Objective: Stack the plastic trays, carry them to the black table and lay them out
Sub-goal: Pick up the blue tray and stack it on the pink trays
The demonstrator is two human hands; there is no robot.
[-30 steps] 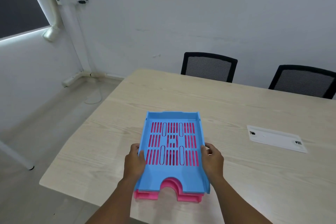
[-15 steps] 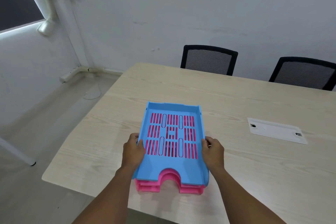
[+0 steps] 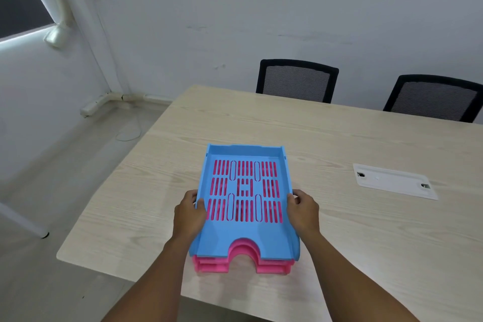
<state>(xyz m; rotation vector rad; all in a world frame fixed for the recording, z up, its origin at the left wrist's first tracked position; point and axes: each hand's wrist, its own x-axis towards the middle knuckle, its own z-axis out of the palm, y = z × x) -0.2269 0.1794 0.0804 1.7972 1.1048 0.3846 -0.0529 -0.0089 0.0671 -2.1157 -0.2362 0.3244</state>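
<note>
Already stacked: blue tray (image 3: 244, 232) sits on top of pink trays (image 3: 211, 265), held between both hands on the wood table (image 3: 366, 243). Left hand (image 3: 188, 214) is curled on the stack's left rim, right hand (image 3: 304, 213) on its right rim, thumbs over the edge. Judging by this, stacking is done; carry and layout remain. No black table in view.

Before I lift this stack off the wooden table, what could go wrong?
1. Both hands, left and right, grip only the blue tray by its side walls; the pink trays beneath might stay behind or drop.
2. The stack sits near the wooden table edge, so a slip could send trays to the floor.
</note>
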